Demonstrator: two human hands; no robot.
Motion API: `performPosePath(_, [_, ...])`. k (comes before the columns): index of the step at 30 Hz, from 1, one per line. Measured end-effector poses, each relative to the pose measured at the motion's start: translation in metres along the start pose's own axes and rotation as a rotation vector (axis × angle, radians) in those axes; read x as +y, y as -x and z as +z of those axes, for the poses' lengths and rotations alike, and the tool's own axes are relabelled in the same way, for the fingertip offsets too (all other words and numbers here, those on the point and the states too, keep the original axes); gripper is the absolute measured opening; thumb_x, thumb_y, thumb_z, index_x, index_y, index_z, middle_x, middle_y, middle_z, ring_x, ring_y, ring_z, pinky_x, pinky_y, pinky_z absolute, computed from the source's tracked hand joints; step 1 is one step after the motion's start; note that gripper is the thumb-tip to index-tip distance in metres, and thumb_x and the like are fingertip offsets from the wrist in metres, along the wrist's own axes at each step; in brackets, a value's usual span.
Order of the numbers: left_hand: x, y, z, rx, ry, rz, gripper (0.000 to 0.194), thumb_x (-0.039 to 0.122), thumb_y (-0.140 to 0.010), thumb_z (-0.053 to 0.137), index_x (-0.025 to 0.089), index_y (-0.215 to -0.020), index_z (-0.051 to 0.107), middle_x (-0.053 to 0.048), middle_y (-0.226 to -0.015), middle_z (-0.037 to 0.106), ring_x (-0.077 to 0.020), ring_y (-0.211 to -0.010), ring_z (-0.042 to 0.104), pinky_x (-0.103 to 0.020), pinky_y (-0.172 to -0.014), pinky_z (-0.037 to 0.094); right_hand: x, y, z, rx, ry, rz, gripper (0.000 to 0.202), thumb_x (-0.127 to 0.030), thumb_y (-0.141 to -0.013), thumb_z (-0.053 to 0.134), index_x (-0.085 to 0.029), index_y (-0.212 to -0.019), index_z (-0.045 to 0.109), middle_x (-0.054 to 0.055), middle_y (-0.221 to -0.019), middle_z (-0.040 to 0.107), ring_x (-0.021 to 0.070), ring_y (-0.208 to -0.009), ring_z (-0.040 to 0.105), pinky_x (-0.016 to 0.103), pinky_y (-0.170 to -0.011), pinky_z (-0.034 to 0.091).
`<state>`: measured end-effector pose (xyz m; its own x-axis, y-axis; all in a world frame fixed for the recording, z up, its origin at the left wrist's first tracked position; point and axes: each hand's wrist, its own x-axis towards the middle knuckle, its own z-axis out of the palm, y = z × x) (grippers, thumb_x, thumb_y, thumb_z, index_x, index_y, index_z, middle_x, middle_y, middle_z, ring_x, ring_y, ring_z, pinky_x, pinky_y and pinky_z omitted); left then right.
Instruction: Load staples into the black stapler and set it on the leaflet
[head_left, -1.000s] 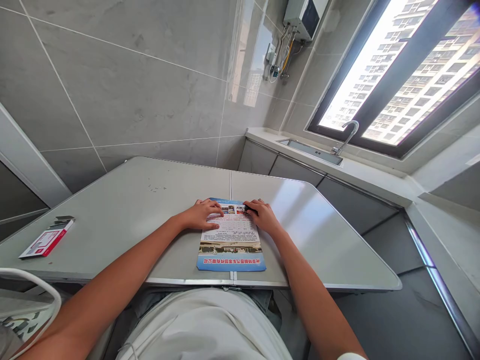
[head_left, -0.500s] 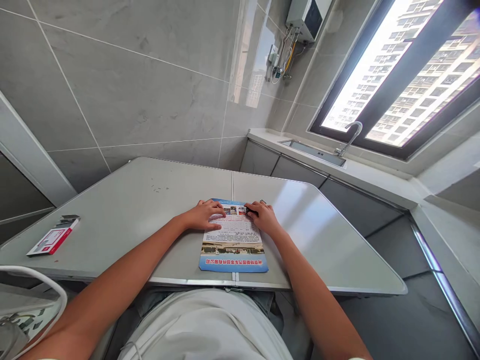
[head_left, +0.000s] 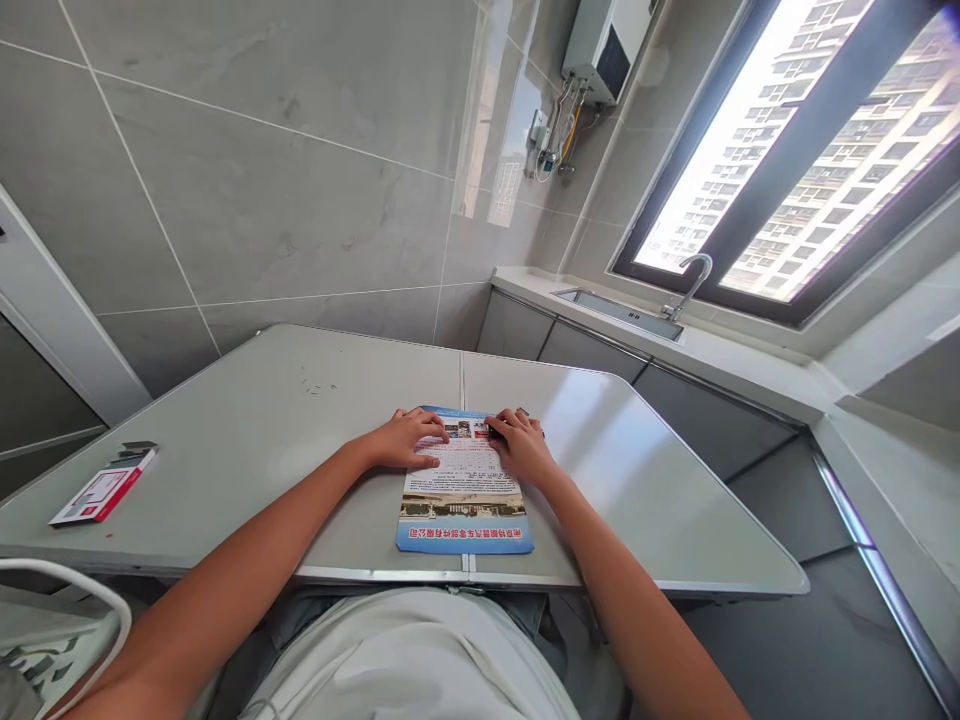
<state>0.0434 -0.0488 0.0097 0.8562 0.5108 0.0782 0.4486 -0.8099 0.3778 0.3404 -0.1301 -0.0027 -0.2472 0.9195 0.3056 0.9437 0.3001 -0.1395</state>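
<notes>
A printed leaflet (head_left: 461, 508) with blue ends, a building photo and upside-down lettering lies flat on the pale folding table (head_left: 285, 400), across its middle seam. My left hand (head_left: 405, 439) rests on the leaflet's left edge, thumb and fingers apart, holding it down. At the upper right corner my right hand (head_left: 523, 447) is curled around a small black object (head_left: 493, 432). Most of that object is hidden under the fingers, so its kind cannot be made out. A dark tip sticks out beyond the knuckles.
On the table's left side lies a red and white box (head_left: 105, 487) with its dark end flap open. Small dark scraps (head_left: 319, 385) are scattered farther back. A white cable (head_left: 82, 572) loops at the lower left. A counter with a sink (head_left: 630, 312) runs along the right.
My right hand has shifted slightly along the leaflet's upper right side with the black object. My left hand stays in place. The whole view has tilted a little.
</notes>
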Motion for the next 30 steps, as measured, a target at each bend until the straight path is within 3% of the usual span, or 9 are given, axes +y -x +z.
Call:
performPosePath(3, [0.0, 0.001, -0.001, -0.003, -0.001, 0.011, 0.042, 0.054, -0.09, 0.068, 0.035, -0.128, 0.069, -0.008, -0.144, 0.059, -0.0327, -0.133, 0.051, -0.052, -0.113, 0.033, 0.017, 0.006, -0.006, 0.011, -0.096, 0.096, 0.052, -0.01, -0.089, 0.062, -0.029, -0.137, 0.056, 0.007, -0.123, 0.068, 0.0271, -0.115, 0.058, 0.036, -0.088, 0.041])
performPosePath(8, [-0.001, 0.001, -0.002, -0.023, -0.019, -0.003, 0.042, 0.052, -0.091, 0.068, 0.034, -0.128, 0.068, -0.008, -0.146, 0.057, -0.0341, -0.137, 0.048, -0.056, -0.115, 0.032, 0.038, 0.009, -0.006, 0.098, -0.1, 0.332, 0.03, -0.003, -0.079, 0.065, -0.023, -0.103, 0.065, 0.009, -0.102, 0.071, 0.0284, -0.098, 0.063, 0.034, -0.077, 0.04])
performPosePath(13, [-0.001, 0.001, -0.003, -0.017, -0.005, 0.013, 0.043, 0.053, -0.091, 0.069, 0.033, -0.129, 0.069, -0.01, -0.144, 0.057, -0.0342, -0.136, 0.049, -0.055, -0.116, 0.033, 0.039, 0.008, -0.008, 0.297, -0.096, 0.447, 0.022, -0.008, -0.086, 0.058, -0.021, -0.103, 0.062, 0.014, -0.105, 0.07, 0.0326, -0.104, 0.061, 0.039, -0.081, 0.043])
performPosePath(17, [-0.003, 0.001, -0.001, -0.001, -0.013, 0.021, 0.043, 0.053, -0.091, 0.069, 0.033, -0.128, 0.069, -0.009, -0.143, 0.058, -0.0332, -0.135, 0.05, -0.054, -0.116, 0.034, 0.017, 0.004, -0.011, 0.348, -0.266, 0.223, 0.017, -0.026, -0.092, 0.064, -0.024, -0.108, 0.06, 0.008, -0.105, 0.07, 0.0267, -0.098, 0.063, 0.036, -0.081, 0.047])
performPosePath(20, [-0.008, -0.001, 0.004, 0.02, -0.018, 0.004, 0.031, 0.044, -0.1, 0.057, 0.033, -0.126, 0.069, -0.007, -0.143, 0.059, -0.0308, -0.134, 0.051, -0.052, -0.113, 0.037, -0.013, 0.001, -0.004, 0.227, -0.418, 0.0, 0.02, -0.034, -0.09, 0.071, -0.023, -0.105, 0.063, 0.004, -0.096, 0.07, 0.0229, -0.087, 0.063, 0.033, -0.077, 0.047])
performPosePath(23, [-0.014, -0.004, 0.009, 0.044, -0.017, -0.011, 0.03, 0.033, -0.104, 0.046, 0.031, -0.125, 0.069, -0.007, -0.141, 0.061, -0.0282, -0.132, 0.052, -0.051, -0.112, 0.04, -0.037, 0.002, 0.007, 0.074, -0.442, -0.168, 0.025, -0.036, -0.09, 0.074, -0.023, -0.109, 0.065, 0.005, -0.099, 0.07, 0.0228, -0.09, 0.063, 0.033, -0.081, 0.046])
performPosePath(30, [-0.016, -0.004, 0.013, 0.064, -0.032, 0.007, 0.028, 0.029, -0.102, 0.049, 0.03, -0.123, 0.067, -0.008, -0.138, 0.061, -0.0278, -0.133, 0.052, -0.051, -0.112, 0.04, -0.048, 0.005, 0.015, -0.039, -0.477, -0.241, 0.031, -0.032, -0.09, 0.072, -0.024, -0.119, 0.063, 0.005, -0.103, 0.07, 0.0234, -0.095, 0.062, 0.033, -0.083, 0.047])
